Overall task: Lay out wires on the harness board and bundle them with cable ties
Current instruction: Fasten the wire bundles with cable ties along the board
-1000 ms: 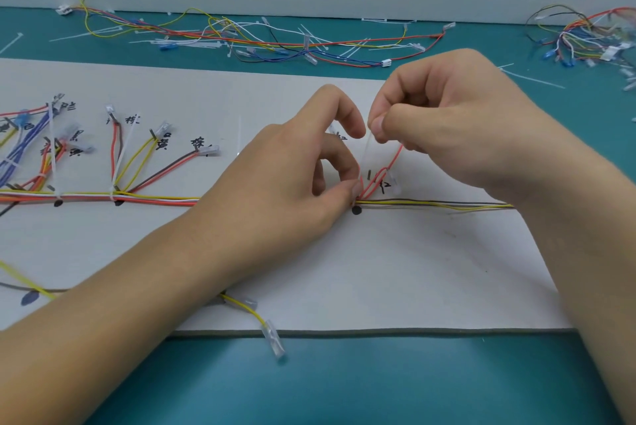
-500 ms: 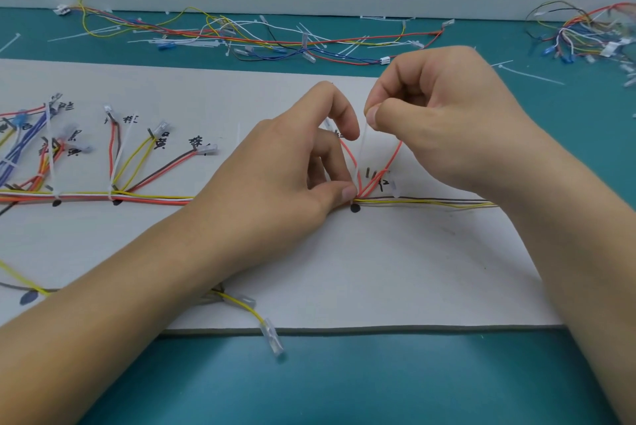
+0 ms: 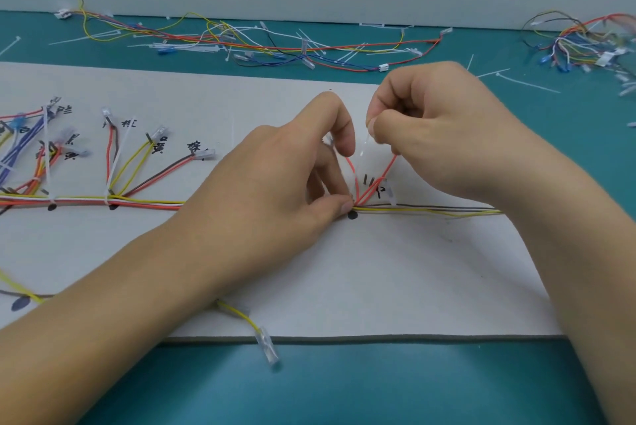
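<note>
A white harness board lies on the teal table, with a wire bundle running left to right across it. My left hand pinches the bundle beside a black dot, where red wires branch upward. My right hand pinches the tail of a translucent cable tie and holds it up above that point. To the left, branch wires with white connectors fan out from tied points on the bundle.
Loose wires and spare cable ties are strewn along the table's far edge. Another wire tangle sits at the far right. A yellow wire with a clear terminal hangs over the board's near edge.
My right hand has shifted slightly left and up with the cable tie's tail. My left hand keeps its pinch at the black dot.
</note>
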A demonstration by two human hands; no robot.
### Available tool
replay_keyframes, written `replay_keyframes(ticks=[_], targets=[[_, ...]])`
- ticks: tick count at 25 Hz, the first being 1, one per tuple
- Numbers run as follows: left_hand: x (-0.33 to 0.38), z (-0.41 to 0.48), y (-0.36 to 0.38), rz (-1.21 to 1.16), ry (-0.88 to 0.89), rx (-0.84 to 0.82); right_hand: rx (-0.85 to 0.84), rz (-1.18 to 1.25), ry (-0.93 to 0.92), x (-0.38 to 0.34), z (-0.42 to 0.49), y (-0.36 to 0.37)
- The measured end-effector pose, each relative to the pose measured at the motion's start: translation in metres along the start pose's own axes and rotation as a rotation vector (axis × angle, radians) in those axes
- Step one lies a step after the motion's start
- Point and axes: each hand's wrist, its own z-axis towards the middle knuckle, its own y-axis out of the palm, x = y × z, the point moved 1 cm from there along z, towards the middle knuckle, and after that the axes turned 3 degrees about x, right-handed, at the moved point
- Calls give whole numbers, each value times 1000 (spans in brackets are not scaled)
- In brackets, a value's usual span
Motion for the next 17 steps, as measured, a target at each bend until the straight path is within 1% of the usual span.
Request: replay_keyframes(ticks=[1, 3, 5, 6, 7, 8, 11, 12, 14, 17], targets=[[-2, 0, -4, -17, 3, -12, -26, -2, 10, -1, -1, -2], [-9, 0, -14, -22, 30, -9, 4, -10, -26, -4, -6, -7], [-22, -1, -29, 59, 43, 32, 68, -72, -145, -11, -12, -12], [-30, -3, -39, 119, 34, 51, 72, -98, -219, -16, -15, -13], [-38, -5, -49, 183, 19, 50, 40, -121, -281, -20, -18, -12], [-45, -7, -58, 246, 4, 17, -31, -152, -318, -23, -22, -9], [-59, -10, -78, 339, -70, -148, -299, -320, -295, -24, -28, 6], [-60, -10, -81, 342, -92, -184, -343, -348, -276, -23, -28, 9], [-59, -9, -81, 337, -110, -220, -358, -338, -245, -21, -27, 11], [-53, -8, -76, 344, -76, -230, -347, -310, -194, -19, -24, 10]])
